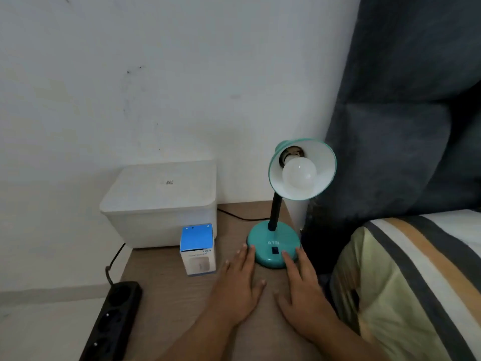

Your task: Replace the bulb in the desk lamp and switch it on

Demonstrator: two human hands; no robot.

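Note:
A teal desk lamp (273, 244) stands on the wooden bedside table (166, 290), its shade tilted toward me. A white round bulb (299, 175) sits in the socket, unlit. A black switch (274, 250) shows on the lamp's round base. A blue and white bulb box (198, 248) stands upright left of the base. My left hand (240, 285) lies flat on the table, fingertips touching the base's left edge. My right hand (299, 287) lies flat too, its fingers resting on the base's right front. Both hands hold nothing.
A white lidded storage box (161, 204) sits at the back left against the wall. A black power strip (114, 321) lies at the table's left front edge. The lamp's black cord (242, 217) runs behind the base. A bed with striped bedding (416, 269) and a dark headboard (403, 113) borders the right.

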